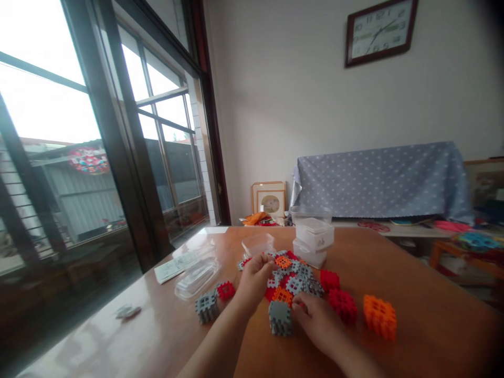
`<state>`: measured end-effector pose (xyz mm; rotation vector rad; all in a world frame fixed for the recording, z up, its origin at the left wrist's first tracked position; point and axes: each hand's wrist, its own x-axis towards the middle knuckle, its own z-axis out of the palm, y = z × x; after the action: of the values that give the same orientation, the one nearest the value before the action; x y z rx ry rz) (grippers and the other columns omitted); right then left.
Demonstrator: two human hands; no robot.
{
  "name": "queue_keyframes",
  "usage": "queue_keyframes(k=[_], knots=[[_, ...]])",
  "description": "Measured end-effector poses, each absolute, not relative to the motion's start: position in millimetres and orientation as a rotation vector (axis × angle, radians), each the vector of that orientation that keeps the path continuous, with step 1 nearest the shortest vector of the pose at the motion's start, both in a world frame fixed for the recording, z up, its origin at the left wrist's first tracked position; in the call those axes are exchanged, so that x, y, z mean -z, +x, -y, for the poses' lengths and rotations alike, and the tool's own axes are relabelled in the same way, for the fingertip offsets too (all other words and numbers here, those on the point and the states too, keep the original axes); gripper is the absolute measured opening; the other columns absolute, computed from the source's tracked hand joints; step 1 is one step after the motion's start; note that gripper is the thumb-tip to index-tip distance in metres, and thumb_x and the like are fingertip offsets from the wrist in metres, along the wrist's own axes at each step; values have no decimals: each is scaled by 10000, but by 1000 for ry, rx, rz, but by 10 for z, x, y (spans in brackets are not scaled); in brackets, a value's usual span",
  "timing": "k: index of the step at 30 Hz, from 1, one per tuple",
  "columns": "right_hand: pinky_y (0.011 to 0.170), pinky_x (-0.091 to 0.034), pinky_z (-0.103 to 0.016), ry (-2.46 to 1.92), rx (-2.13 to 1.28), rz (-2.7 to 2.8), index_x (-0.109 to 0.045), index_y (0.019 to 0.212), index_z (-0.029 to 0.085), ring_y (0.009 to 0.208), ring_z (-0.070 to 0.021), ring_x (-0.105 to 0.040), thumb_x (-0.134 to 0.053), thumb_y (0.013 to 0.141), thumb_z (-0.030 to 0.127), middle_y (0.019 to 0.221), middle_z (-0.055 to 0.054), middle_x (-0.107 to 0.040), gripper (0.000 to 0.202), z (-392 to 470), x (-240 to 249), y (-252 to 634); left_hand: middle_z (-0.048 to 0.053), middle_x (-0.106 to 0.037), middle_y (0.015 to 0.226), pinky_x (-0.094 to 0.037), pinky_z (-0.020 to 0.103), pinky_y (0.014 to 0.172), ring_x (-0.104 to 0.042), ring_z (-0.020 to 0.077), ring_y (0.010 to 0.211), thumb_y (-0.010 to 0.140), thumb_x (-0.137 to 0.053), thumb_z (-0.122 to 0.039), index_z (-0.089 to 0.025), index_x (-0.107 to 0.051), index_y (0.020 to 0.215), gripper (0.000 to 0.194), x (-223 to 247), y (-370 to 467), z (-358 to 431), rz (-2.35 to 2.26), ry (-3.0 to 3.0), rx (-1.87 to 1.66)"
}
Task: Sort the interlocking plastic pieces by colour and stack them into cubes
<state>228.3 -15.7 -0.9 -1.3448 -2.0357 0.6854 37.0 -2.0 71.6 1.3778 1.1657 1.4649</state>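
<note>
A loose pile of grey, red and orange interlocking plastic squares (295, 284) lies mid-table. My left hand (258, 274) is over the pile's left side, fingers bent together; what they hold, if anything, is too small to tell. At the pile's front right, my right hand (311, 314) has its fingers curled beside a grey stack (280, 318); its fingertips' contents cannot be made out. Two red stacks (343, 305) and an orange stack (380, 316) stand to the right. Left of my left forearm are another grey stack (206, 307) and a small red one (226, 290).
Clear plastic boxes (314, 244) are stacked behind the pile, with an open clear container (258, 244) beside them. Clear lids (197, 278), a paper booklet (175, 265) and a small clear packet (128, 312) lie on the left of the brown table (165, 341).
</note>
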Motion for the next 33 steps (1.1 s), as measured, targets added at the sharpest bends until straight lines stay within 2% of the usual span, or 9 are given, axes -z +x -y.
queue_keyframes(k=[5,10,17,23,27,31,33], knots=[[727,-437,-299,-1286,-706,2044,-681,903,250,823,-239,-690,-477,920,387,839,-30,-758,246,128,87,2313,-3,-614,714,-402,230,619,-538,121,640,786,-619,-246,-156,-637,856,115,-294,202,123,-1227,1396,-1521],[744,-460,-303,-1313,-686,2040,-691,927,262,853,-240,-704,-467,908,386,888,-24,-771,257,64,164,2349,16,-646,783,-421,254,683,-573,154,729,838,-559,-214,-171,-643,848,95,-11,30,41,-1454,1591,-1551],[795,-488,-321,-1420,-595,1925,-685,1031,254,907,-246,-716,-420,917,371,912,-46,-775,311,-56,239,2436,61,-674,977,-450,306,843,-604,204,936,835,-491,-100,-198,-645,955,218,96,-129,-8,-1851,1917,-1333],[827,-497,-332,-1432,-551,1840,-672,1059,242,963,-248,-706,-408,921,395,1012,-60,-768,335,-34,207,2442,92,-673,1136,-421,356,980,-570,251,1097,799,-496,-71,-220,-685,1096,381,-38,-99,55,-1888,2127,-982],[837,-491,-332,-1401,-597,1875,-690,1059,234,935,-244,-701,-430,915,401,971,-54,-768,341,22,155,2402,84,-675,1136,-420,355,974,-569,249,1097,779,-496,-63,-226,-691,1122,427,-38,-108,48,-1846,2140,-987],[712,-474,-305,-1370,-657,1892,-689,917,227,752,-218,-661,-432,937,484,764,-21,-713,364,78,118,2346,76,-684,973,-456,328,860,-603,224,940,845,-494,-147,-185,-700,984,251,-18,-120,54,-1752,1938,-1179],[642,-452,-291,-1354,-740,1905,-669,853,223,681,-201,-623,-416,948,550,681,-5,-656,424,98,117,2318,69,-691,942,-467,319,814,-618,217,883,868,-538,-240,-180,-700,1000,218,-51,-115,111,-1636,1826,-1169]])
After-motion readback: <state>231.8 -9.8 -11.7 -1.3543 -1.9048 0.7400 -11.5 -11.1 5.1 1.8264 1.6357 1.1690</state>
